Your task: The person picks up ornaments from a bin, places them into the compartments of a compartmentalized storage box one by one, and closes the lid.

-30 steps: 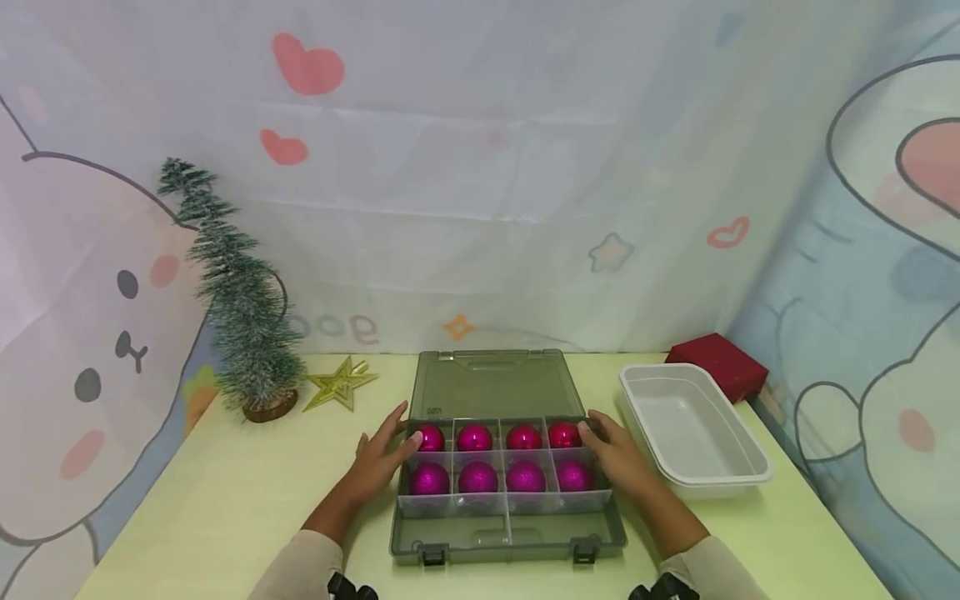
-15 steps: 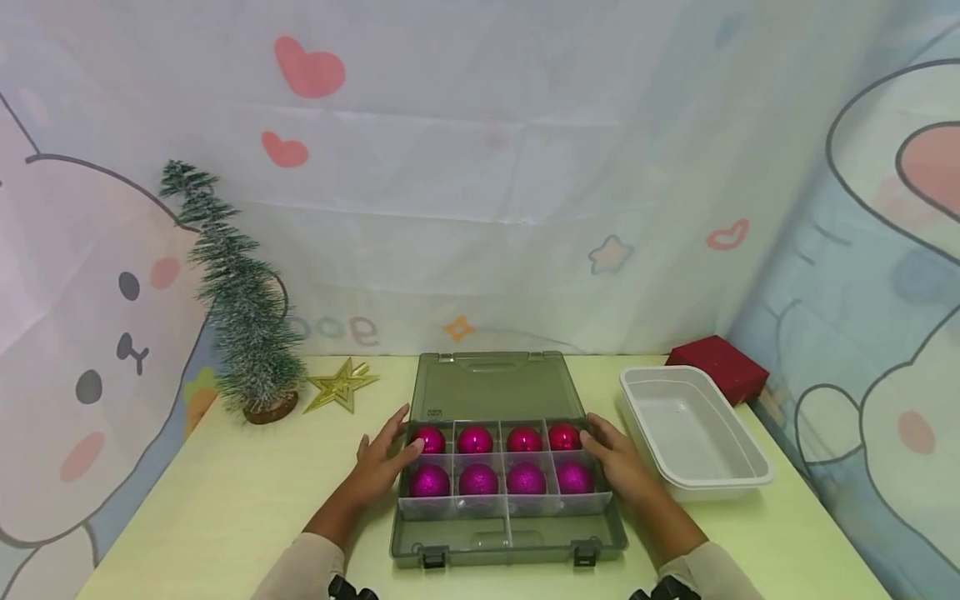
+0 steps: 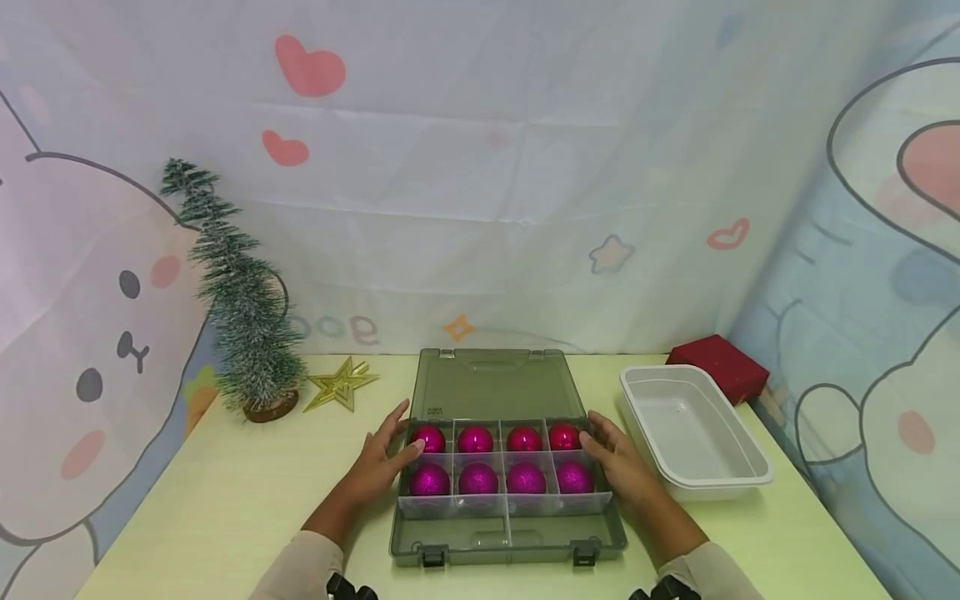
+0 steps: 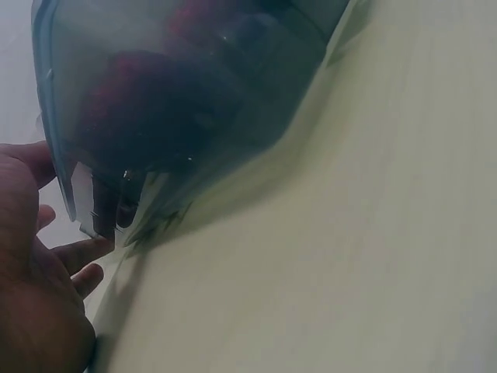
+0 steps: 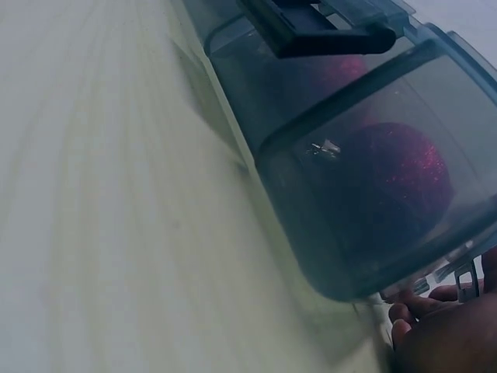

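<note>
A smoky translucent compartment box point(image 3: 450, 532) lies on the table with its lid point(image 3: 497, 387) folded back. Shiny red-pink baubles point(image 3: 474, 439) fill the rear row of compartments, and glittery magenta baubles point(image 3: 477, 479) the middle row; the front compartments hold nothing. My left hand point(image 3: 375, 467) grips the left side, thumb over the rim by the rear bauble. On the right side my right hand point(image 3: 624, 468) holds it likewise. In the left wrist view, fingers point(image 4: 81, 252) reach round the box's far corner. The right wrist view shows the right fingers point(image 5: 411, 307) at the rear corner, partly hidden.
A small frosted Christmas tree point(image 3: 251, 333) stands at the back left, a gold star point(image 3: 342, 384) beside it. Right of the box is a white plastic tub point(image 3: 675, 482), with a dark red box point(image 3: 718, 367) behind it. A printed cloth backdrop point(image 3: 480, 183) closes off the back.
</note>
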